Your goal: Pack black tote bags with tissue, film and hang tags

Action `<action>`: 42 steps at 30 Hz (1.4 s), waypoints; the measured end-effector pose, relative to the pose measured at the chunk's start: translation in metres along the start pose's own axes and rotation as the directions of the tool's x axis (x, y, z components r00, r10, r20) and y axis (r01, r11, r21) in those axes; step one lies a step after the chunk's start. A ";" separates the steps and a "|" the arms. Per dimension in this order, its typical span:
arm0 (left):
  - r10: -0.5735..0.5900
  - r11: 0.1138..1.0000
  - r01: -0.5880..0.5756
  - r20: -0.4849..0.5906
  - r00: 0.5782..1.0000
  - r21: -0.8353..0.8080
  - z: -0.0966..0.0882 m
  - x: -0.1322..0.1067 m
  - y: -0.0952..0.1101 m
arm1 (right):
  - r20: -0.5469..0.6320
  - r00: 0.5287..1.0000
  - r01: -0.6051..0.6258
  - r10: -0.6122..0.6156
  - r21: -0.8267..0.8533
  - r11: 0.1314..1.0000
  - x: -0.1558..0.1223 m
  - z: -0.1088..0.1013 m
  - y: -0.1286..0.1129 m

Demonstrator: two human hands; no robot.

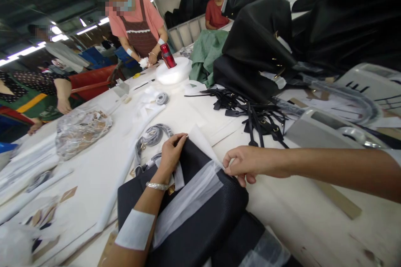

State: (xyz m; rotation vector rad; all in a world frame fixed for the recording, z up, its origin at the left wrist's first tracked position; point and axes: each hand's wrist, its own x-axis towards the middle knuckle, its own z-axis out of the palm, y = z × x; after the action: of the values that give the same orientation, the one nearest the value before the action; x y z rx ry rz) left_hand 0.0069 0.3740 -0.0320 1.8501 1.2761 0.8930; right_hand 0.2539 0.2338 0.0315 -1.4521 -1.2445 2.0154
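Note:
A black leather bag (200, 229) lies on the table in front of me, with a strip of translucent white film (188, 206) across it. At the bag's far corner, my left hand (172, 152) pinches the edge, where a small shiny bit shows at the fingertips. My right hand (241, 164) is at the bag's right edge, thumb and forefinger closed together beside the end of the film. What they grip there is too small to make out. A wrapped grey strap (153, 135) with metal fittings rests just beyond my left hand.
Black leather straps and tags (250, 112) are heaped beyond my right hand, before stacked black bags (257, 46). A plastic bag of parts (83, 131) sits at left. Further off are a red can (168, 56) on a white roll (173, 73) and a co-worker in an apron (139, 29).

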 end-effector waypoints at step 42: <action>-0.059 0.980 0.043 -0.076 0.995 -0.196 0.003 -0.001 -0.003 | 0.011 0.994 0.106 -0.106 -0.229 0.968 0.013 -0.038 0.002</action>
State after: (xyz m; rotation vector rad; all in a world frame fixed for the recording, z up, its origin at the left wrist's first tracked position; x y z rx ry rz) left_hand 0.0076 0.3732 -0.0358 1.6369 1.2328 1.0365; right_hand 0.2832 0.2591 0.0194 -1.4518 -1.5638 1.8498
